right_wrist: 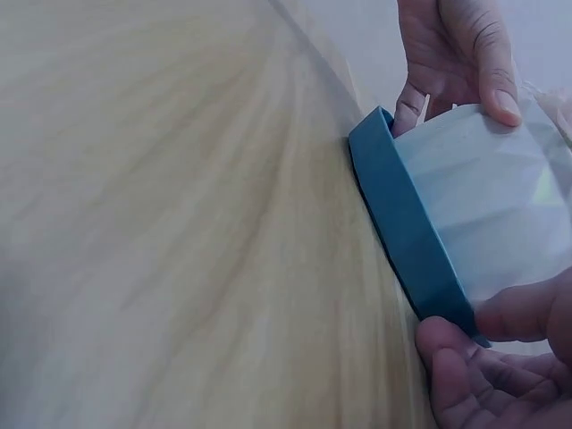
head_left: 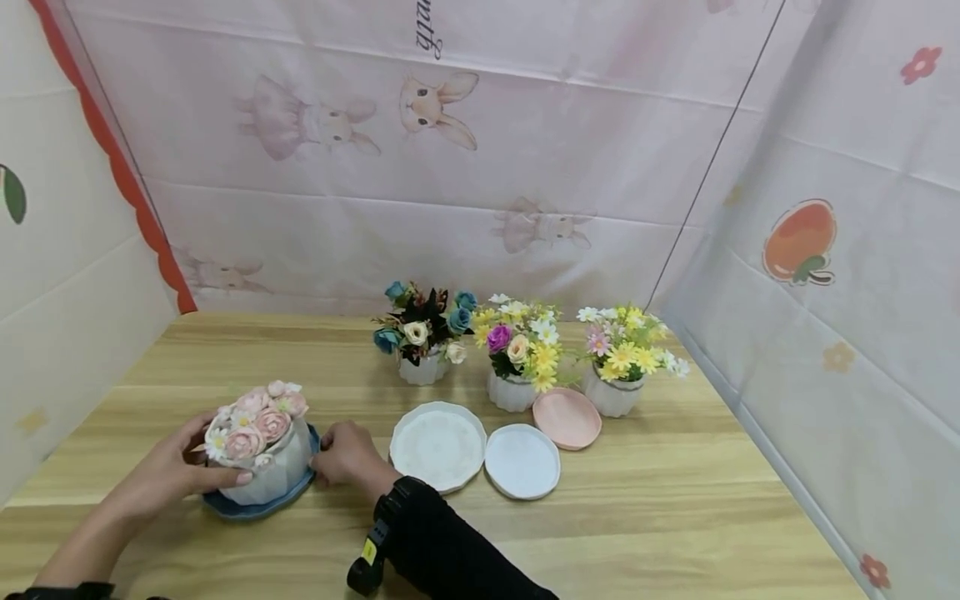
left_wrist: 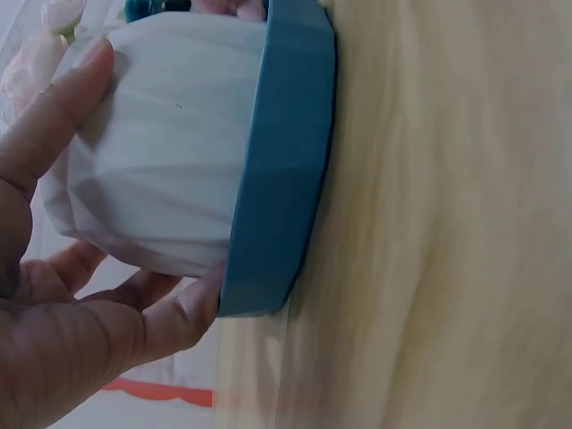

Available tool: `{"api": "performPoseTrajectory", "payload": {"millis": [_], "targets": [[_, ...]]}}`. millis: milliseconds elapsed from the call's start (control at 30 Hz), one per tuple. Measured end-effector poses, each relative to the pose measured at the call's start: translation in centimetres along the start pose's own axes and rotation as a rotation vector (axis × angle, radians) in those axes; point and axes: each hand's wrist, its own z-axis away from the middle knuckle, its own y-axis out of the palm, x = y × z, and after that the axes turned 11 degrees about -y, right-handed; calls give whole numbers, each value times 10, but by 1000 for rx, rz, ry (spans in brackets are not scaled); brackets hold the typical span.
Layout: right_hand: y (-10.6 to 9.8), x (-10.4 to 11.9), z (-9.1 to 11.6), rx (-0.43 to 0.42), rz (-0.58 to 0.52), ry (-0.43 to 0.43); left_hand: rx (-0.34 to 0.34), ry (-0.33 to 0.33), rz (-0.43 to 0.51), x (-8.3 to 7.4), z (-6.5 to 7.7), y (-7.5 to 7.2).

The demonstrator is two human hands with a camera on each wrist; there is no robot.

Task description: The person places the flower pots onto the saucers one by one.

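Around the white pot [head_left: 279, 468], wide left grip [head_left: 174, 468]

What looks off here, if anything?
Just the backdrop behind the table: its rabbits and lettering run sideways, as if hung rotated. The held pot sits inside the blue saucer's rim; no spill or damage shows.

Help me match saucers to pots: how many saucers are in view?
4: a blue saucer under the leftmost pot; a large white saucer right of it; a smaller white saucer just right of that; and a pink saucer farther back and right.
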Motion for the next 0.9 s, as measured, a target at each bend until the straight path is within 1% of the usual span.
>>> {"api": "performPoseTrajectory", "payload": {"millis": [133, 333, 467, 567, 700, 800, 900], "targets": [[1, 2, -5, -19, -33, 10, 12, -9, 1, -1, -6, -6], [1, 5, -9, -27, -55, -18, 24, -45, -5, -1, -12, -14], [4, 6, -12, -53, -44, -32, 23, -47, -23, -1, -14, -17], [6, 7, -14, -66, -52, -24, 24, -45, -26, 0, -15, -19], [9, 8, -17, -64, -68, 1, 20, -57, -32, 1, -17, -22], [11, 8, -18, -81, -46, -15, 15, -70, -39, 3, -19, -24], [13, 7, -17, -126, 50, -87, 12, -82, -38, 4, -22, -26]]}}
